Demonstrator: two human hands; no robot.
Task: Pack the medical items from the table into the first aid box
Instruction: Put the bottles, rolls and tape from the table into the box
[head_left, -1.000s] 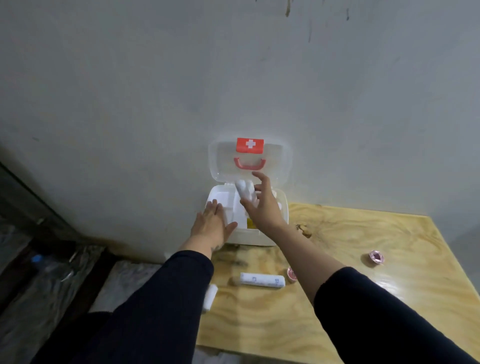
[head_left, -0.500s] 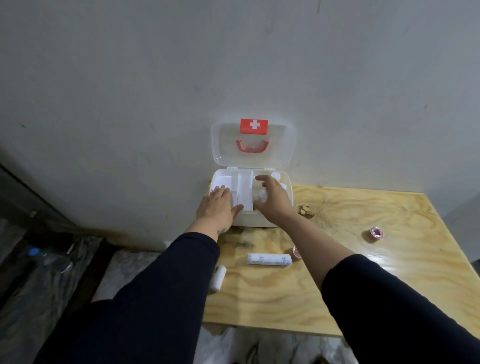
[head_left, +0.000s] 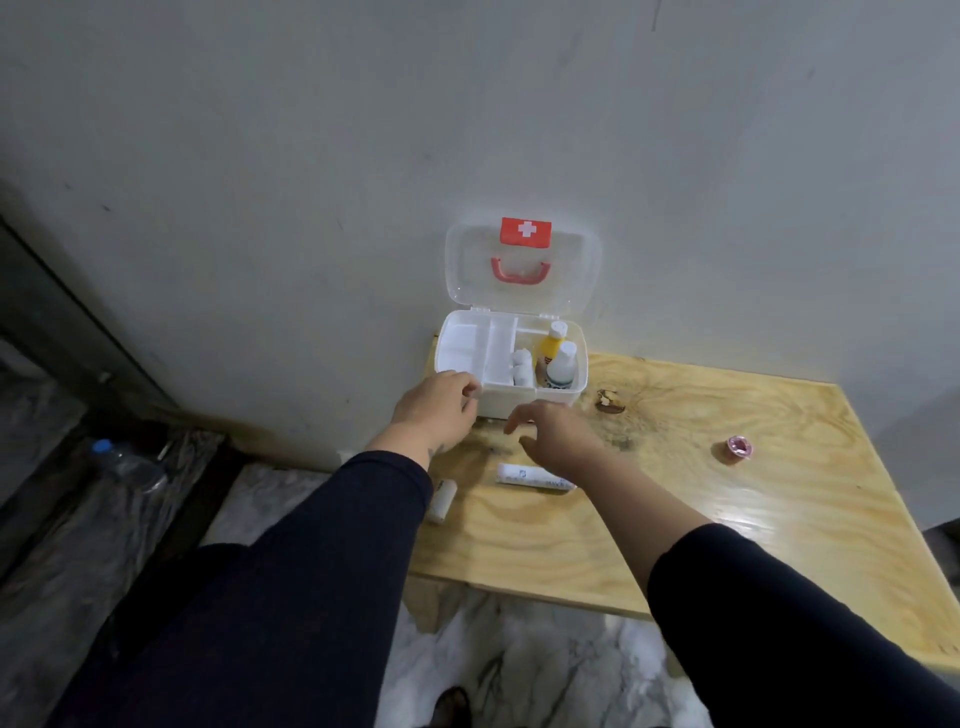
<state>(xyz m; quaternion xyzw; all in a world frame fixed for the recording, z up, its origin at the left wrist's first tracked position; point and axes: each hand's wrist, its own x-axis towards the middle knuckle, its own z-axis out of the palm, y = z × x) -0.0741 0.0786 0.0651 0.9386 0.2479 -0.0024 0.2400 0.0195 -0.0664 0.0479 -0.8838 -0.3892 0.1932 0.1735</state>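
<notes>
The white first aid box (head_left: 519, 402) stands open at the table's back left corner, its clear lid (head_left: 571, 270) leaning on the wall. Inside on the right are a yellow bottle (head_left: 550, 347), a white bottle (head_left: 563, 366) and white gauze rolls (head_left: 522, 366). My left hand (head_left: 434, 408) rests on the box's front left corner, fingers curled at the rim. My right hand (head_left: 558, 434) hovers empty and relaxed in front of the box, above a white bandage roll (head_left: 532, 475). A smaller white roll (head_left: 442, 500) lies at the table's left edge. A pink tape roll (head_left: 738, 448) sits to the right.
The wooden table (head_left: 701, 519) stands against a grey wall. A dark knot (head_left: 609, 401) marks the wood right of the box. A plastic water bottle (head_left: 124, 460) lies on the floor to the left. Marble floor shows below the table's front edge.
My right hand left the gauze rolls in the box and drew back toward me, now empty. My left hand slid from the tray to the box's front corner.
</notes>
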